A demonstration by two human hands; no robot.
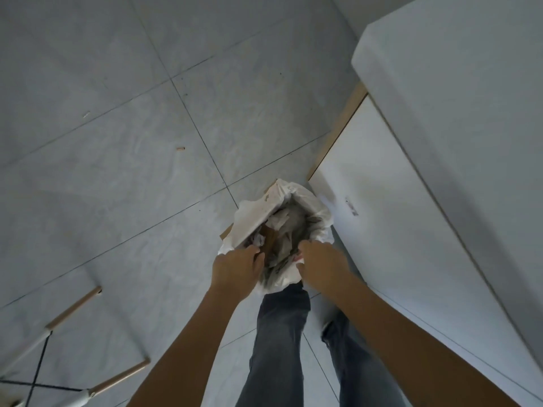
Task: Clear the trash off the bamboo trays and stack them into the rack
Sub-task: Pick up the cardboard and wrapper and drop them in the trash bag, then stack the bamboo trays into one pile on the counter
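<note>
Looking straight down now, and both hands are working at the mouth of a white bin bag point(258, 212) that is standing on the grey tiled floor point(117, 142), right beside the white cabinet point(382, 230). The left hand point(235, 270) is curling over the near-left edge of the bag, fingers point(255, 254) bending into the opening, though whether it is pinching the plastic or some of the trash, I cannot tell. The right hand point(321, 267) is gripping the near-right edge, a bit of white plastic bunching at its fingertips point(299, 259). Inside the bag, crumpled paper and a brown scrap of trash point(279, 230) are lying in a heap. A brown cardboard edge point(226, 232) is poking out just behind the bag on its left side. The person's 2 legs in grey jeans point(279, 348) are standing just below the bag. At the lower left, the pale wooden legs of a stool or stand point(73, 306) are resting on the tiles, well apart from the bag. A tiny brown crumb point(180, 148) is lying on the floor further out.
</note>
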